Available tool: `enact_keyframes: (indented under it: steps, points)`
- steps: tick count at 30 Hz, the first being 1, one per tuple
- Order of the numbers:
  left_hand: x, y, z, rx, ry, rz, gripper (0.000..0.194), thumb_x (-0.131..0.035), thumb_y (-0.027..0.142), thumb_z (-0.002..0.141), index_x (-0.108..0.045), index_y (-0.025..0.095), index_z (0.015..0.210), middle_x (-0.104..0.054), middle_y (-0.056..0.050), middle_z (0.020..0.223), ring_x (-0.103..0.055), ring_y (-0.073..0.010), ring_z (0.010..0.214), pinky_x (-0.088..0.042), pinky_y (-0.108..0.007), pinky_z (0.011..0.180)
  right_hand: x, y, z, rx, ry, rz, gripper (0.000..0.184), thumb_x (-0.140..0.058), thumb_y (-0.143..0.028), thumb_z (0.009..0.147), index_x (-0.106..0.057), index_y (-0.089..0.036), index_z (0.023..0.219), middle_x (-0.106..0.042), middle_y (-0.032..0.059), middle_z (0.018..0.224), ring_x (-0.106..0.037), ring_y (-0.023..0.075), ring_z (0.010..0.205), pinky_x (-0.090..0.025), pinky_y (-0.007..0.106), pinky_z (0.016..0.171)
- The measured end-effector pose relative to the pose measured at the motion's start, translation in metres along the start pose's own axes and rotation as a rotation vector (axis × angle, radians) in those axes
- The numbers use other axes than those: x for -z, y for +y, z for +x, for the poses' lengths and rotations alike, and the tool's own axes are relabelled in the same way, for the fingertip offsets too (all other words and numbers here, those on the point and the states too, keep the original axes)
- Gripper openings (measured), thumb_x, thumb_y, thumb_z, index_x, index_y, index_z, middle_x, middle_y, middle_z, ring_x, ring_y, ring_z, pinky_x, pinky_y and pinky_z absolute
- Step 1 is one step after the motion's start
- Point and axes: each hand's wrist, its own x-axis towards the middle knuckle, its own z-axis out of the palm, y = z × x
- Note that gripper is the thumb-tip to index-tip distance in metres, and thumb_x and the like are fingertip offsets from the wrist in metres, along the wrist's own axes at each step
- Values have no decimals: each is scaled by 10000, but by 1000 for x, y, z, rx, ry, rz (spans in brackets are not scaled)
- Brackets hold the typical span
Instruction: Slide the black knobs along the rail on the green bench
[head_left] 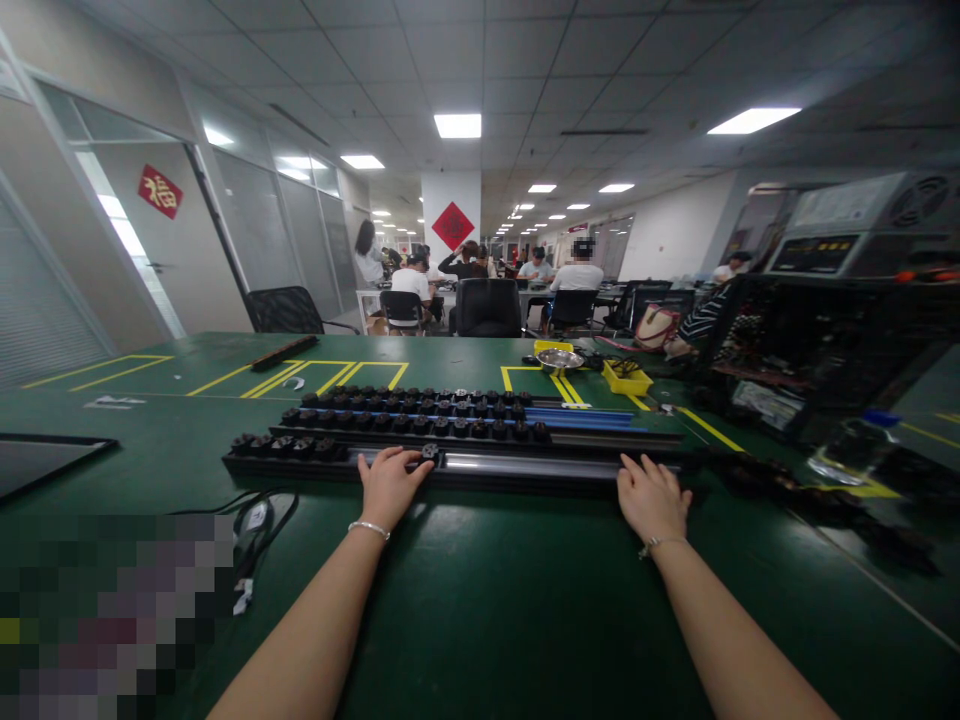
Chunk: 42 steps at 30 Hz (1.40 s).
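Note:
Three long black rails lie side by side across the green table (480, 600). The nearest rail (525, 466) carries a few black clips (285, 446) at its left end. My left hand (390, 485) rests on this rail, fingers pinching a small black clip (430, 452). My right hand (651, 495) lies flat on the same rail further right, fingers spread. The middle rail (412, 425) and far rail (420, 399) are lined with several black clips. Blue strips (592, 416) lie between the rails at the right.
A black cable (259, 520) coils at my left. A yellow tray (627, 377) and a metal bowl (559, 358) stand behind the rails. Dark equipment (832, 330) and a plastic bottle (851, 445) crowd the right side. Several people sit at tables in the background.

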Motion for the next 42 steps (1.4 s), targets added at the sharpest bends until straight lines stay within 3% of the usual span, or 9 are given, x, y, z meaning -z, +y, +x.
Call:
enact_keyframes:
  steps: [42]
  points:
    - [2,4,-2,-95,-41,-22,279,-539,472,777,-672,287,938,-647,-63,1080,-487,-233,1147,-135,-537,1068,3,-2,-3,0,-7,18,537,-187,-400,864,-474,-283,1303,-368,43,1414,-245,261,1303,-183,589,1024]
